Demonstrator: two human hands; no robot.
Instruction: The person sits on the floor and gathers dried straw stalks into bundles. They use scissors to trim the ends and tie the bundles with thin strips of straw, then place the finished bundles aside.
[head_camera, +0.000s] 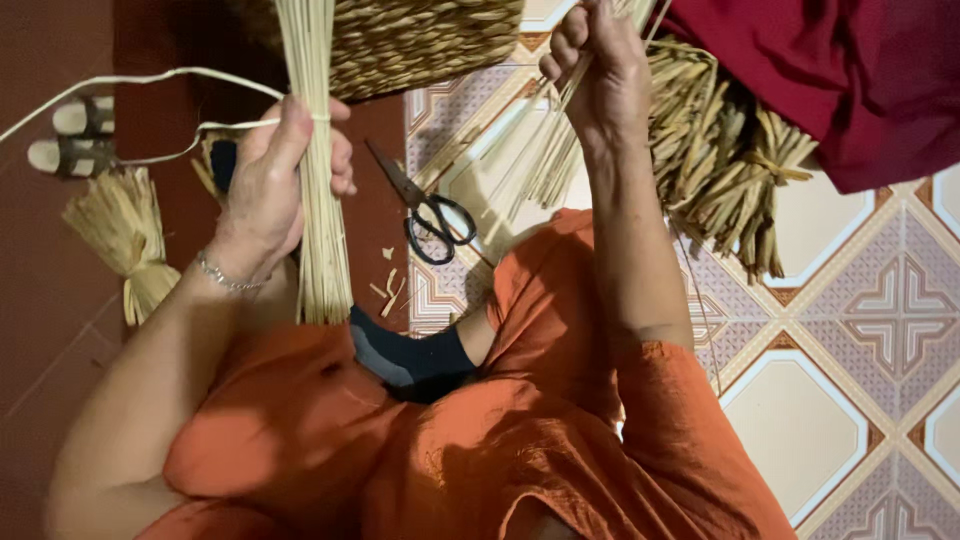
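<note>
My left hand (280, 180) grips a thick upright bundle of pale straw stalks (318, 170), with a thin pale strand (150, 76) running from it off to the left. My right hand (598, 70) is closed on a few loose straw stalks (545, 150) that fan down toward the floor. Between the hands lie black-handled scissors (430, 215) on the floor, with small straw cuttings (390, 285) beside them. I sit in orange clothes, and a dark sock (410, 355) shows on my foot.
A woven straw basket (420, 40) stands at the top. A tied pile of flat dried leaves (720, 160) lies at the right under dark red cloth (850, 70). A short tied straw bunch (125, 235) and sandals (75, 135) lie left. Patterned floor tiles (880, 300) extend right.
</note>
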